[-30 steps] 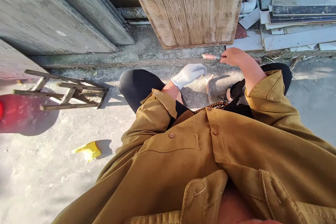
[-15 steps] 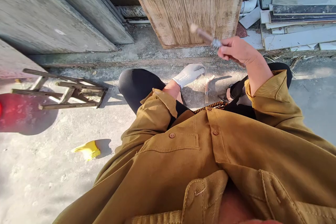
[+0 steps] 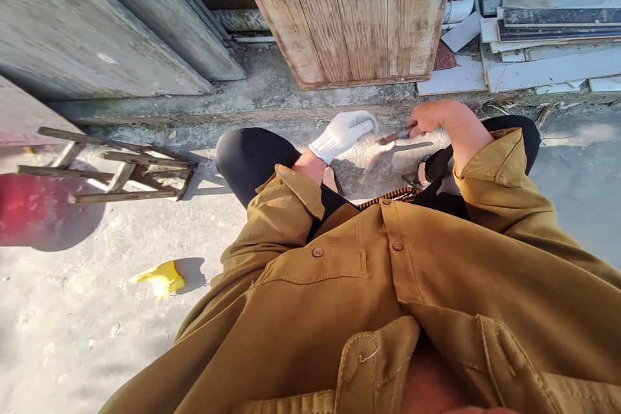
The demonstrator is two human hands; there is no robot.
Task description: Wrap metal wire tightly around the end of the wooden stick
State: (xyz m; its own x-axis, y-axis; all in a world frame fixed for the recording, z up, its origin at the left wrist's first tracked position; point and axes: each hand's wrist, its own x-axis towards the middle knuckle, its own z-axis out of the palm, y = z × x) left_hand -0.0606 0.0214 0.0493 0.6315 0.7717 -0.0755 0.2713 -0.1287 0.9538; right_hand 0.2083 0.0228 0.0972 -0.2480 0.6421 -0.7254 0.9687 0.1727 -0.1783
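Note:
My left hand (image 3: 347, 132) wears a white knitted glove. Its fingers are curled together over the concrete, and whatever they may hold is hidden. Bare and closed, my right hand (image 3: 427, 119) grips a short brown rod with a silvery band (image 3: 395, 136). The rod points left, its tip close to the gloved fingers and just above a pale, blurred stick (image 3: 381, 154) low between my feet. Whether rod and stick touch, I cannot tell.
A weathered wooden panel (image 3: 359, 19) leans beyond the low concrete ledge. White and dark boards (image 3: 557, 58) are stacked at right beside a white pipe (image 3: 460, 6). At left are a small wooden stool frame (image 3: 126, 168), a red object (image 3: 33, 207) and a yellow item (image 3: 165, 278).
My right hand has come down and slightly left, swinging the rod from above the panel's lower edge to beside the gloved hand. The left hand has shifted slightly; the pale stick now looks blurred.

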